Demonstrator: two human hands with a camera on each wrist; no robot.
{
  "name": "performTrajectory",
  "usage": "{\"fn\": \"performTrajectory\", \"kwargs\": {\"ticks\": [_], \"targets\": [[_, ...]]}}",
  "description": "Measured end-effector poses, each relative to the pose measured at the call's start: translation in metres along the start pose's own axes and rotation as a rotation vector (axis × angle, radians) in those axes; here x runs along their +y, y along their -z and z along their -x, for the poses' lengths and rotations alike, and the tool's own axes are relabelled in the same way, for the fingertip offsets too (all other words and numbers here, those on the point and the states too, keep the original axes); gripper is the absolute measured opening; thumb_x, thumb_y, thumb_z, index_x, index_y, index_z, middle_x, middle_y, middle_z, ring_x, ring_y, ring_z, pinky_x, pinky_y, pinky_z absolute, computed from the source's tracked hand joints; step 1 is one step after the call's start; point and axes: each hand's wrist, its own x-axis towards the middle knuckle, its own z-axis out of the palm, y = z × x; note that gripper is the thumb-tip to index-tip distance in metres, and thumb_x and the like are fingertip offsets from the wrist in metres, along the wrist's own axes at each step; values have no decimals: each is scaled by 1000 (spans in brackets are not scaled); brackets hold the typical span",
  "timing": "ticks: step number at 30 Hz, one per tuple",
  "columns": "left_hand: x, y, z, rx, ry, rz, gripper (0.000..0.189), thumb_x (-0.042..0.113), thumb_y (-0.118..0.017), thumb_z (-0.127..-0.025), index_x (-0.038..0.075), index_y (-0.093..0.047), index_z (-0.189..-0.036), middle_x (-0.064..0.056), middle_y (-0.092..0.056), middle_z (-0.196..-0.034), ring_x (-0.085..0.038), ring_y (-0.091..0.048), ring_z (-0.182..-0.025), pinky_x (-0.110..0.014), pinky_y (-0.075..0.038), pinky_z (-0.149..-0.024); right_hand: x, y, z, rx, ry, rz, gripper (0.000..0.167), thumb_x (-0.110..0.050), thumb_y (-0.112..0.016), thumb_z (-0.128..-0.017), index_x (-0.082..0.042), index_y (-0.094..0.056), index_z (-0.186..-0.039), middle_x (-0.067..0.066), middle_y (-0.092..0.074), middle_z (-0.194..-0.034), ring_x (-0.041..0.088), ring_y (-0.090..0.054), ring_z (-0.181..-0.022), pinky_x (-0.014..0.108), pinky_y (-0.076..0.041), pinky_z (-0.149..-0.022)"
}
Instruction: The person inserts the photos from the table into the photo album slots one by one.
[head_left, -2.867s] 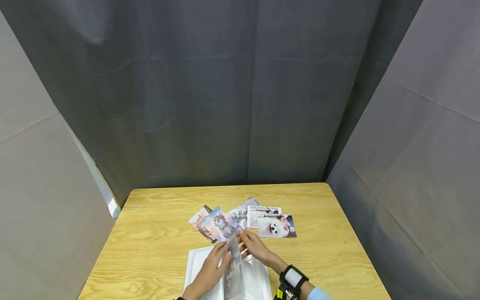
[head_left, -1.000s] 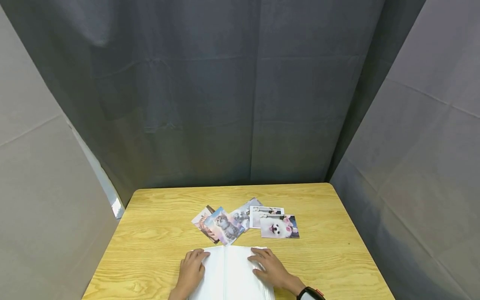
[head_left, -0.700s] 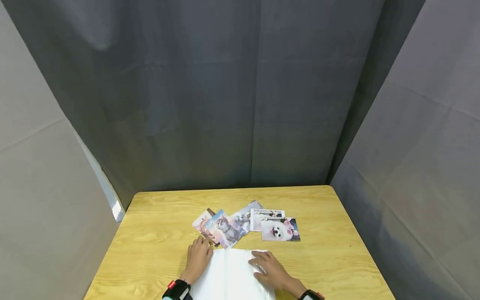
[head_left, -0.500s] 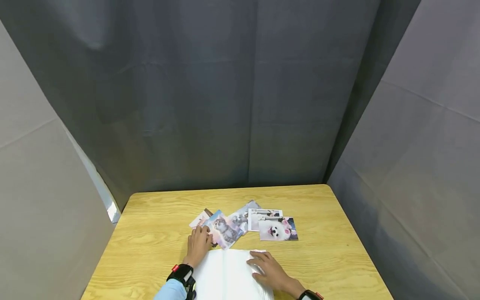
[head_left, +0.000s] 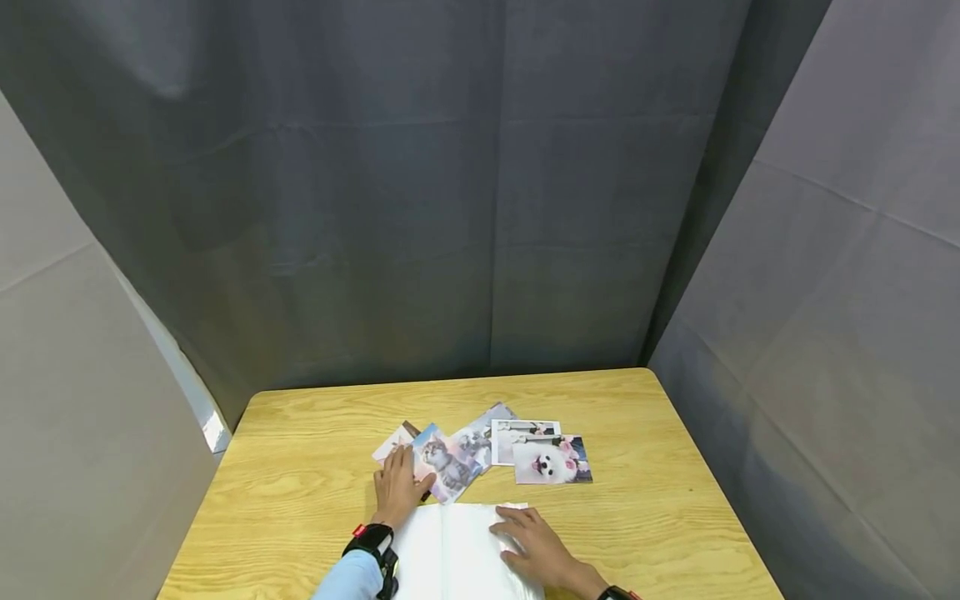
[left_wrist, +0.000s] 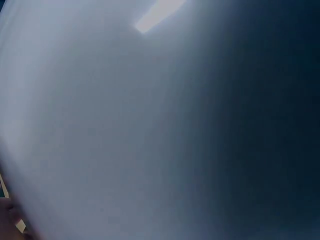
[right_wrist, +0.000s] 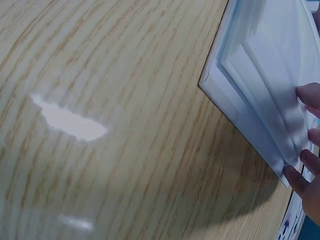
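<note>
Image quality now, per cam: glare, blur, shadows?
Head: white dog photo legible; pale sheen on dark curtain, upper left. Left wrist: mostly a blurred, unidentifiable grey surface, bright streak at top. Right wrist: glare patches on the table, soft shadow beside the album.

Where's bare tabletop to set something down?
Free: right side of the table, past the right hand and dog photo; left side, past the left hand; strip behind the photos. Crowded: middle front, with photos, open white book, both hands.

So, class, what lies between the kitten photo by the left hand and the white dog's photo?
In the head view, two more photos lie between the kitten photo and the dog photo: a greyish photo, then a white-bordered photo.
</note>
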Motion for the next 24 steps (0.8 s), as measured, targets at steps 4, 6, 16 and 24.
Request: {"fn": "performTrajectory", "kwargs": {"ticks": [4, 6, 16, 24], "targets": [[-1, 1, -1, -14, 10, -15, 79, 37, -82, -80, -3, -48, -139, -29, -46, -140, -46, -42, -126, -62, -37, -87, -2, 1, 0, -2, -7, -6, 37, -16, -74, -86, -11, -66, -122, 15, -56, -136, 25, -53, -110, 42, -46, -91], [-2, 1, -2, -26, 16, -23, 80, 39, -82, -80, -2, -48, -140, -28, -46, -139, -46, -42, -125, -61, -37, -87, -3, 1, 0, -4, -12, -11, 37, -16, -74, -86, -11, -66, -122, 15, -56, -136, 25, -53, -110, 42, -46, -91], [-3, 4, -4, -39, 46, 41, 76, 35, -85, -77, 0, -52, -136, -24, -50, -135, -44, -43, -124, -60, -35, -87, -3, 1, 0, 20, -2, -3, 37, -16, -75, -85, -11, -67, -121, 16, -57, -135, 26, -54, -109, 43, -46, -90], [-2, 5, -8, 16, 29, 77, 78, 28, -89, -72, 1, -52, -135, -21, -49, -118, -41, -48, -107, -55, -38, -79, -4, 1, 0, 15, -13, -4, 37, -16, -75, -85, -11, -67, -121, 15, -57, -135, 26, -54, -109, 42, -46, -91]]}}
